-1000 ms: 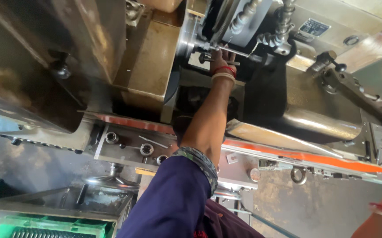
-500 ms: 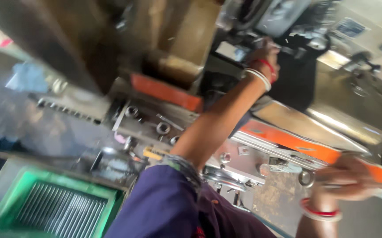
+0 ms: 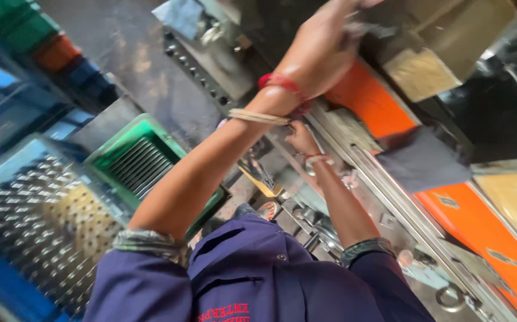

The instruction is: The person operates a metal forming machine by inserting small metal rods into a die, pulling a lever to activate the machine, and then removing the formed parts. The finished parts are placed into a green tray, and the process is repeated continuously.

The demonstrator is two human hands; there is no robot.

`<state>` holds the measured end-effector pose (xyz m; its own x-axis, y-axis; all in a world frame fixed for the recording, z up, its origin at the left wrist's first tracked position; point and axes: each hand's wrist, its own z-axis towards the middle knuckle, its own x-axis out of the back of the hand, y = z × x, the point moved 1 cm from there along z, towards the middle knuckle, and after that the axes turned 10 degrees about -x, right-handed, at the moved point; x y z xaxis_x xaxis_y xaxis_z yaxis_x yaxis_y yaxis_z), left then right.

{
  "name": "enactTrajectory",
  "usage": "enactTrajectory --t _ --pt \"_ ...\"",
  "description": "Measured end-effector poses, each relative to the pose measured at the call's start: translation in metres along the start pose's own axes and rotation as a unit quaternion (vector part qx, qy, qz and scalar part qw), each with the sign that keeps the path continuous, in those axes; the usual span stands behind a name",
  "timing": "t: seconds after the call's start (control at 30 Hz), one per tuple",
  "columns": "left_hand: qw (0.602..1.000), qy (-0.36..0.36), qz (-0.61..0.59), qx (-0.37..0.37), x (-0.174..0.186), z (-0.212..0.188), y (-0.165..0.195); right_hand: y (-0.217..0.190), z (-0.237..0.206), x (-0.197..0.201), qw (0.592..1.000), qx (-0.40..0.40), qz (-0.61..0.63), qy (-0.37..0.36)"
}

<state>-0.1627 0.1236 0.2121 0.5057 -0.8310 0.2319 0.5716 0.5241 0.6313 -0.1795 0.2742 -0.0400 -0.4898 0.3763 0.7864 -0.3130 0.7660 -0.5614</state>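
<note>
My left arm reaches up and across to the machine. My left hand [image 3: 324,50], with a red thread and a pale bangle at the wrist, has its fingers curled around a blurred dark metal part [image 3: 363,28] near the top. Lower down, my right hand [image 3: 300,136], which wears a red bracelet, rests at the machine's steel ledge [image 3: 360,161]. Its fingers are bent against small metal pieces, and whether it holds anything is hidden. My purple-sleeved shirt [image 3: 258,280] fills the bottom.
A green crate [image 3: 121,143] of ribbed metal parts sits at the left, beside a blue tray [image 3: 37,214] of perforated metal pieces. Orange machine panels [image 3: 485,220] run to the right, a dark grey cloth [image 3: 425,158] lies on them, and a steel ring [image 3: 449,296] is at the lower right.
The camera has swung and tilted sharply to the left. My right hand has come in from the right edge to the steel ledge. My left hand stays up at the machine.
</note>
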Motion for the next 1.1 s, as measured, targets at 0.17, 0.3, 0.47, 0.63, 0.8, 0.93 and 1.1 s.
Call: enactTrajectory --t 0.17,0.3,0.47,0.63,0.8,0.93,1.1 --pt "0.964 0.082 0.008 0.253 0.108 -0.122 -0.038 -0.010 -0.021 -0.041 0.989 -0.066 -0.127 -0.036" --pt "0.936 0.201 0.075 0.280 0.144 -0.190 -0.069 -0.074 -0.034 -0.054 0.993 -0.042 0.000 -0.112" --pt "0.880 0.267 -0.037 0.392 0.173 -0.246 -0.087 -0.183 -0.062 -0.083 0.892 0.115 0.422 -0.118" --pt "0.877 0.316 -0.028 0.361 0.199 -0.266 -0.074 -0.235 -0.074 -0.094 0.856 0.058 0.485 -0.168" --pt "0.901 0.299 0.077 0.306 0.226 -0.277 -0.060 -0.257 -0.087 -0.113 0.903 0.072 0.412 -0.098" --pt "0.823 0.107 -0.248 0.499 0.262 -0.304 -0.070 -0.259 -0.092 -0.109 0.865 0.491 -0.006 0.099" --pt "0.808 0.172 -0.195 0.529 0.282 -0.340 -0.077 -0.253 -0.089 -0.137 0.895 0.431 0.089 0.069"
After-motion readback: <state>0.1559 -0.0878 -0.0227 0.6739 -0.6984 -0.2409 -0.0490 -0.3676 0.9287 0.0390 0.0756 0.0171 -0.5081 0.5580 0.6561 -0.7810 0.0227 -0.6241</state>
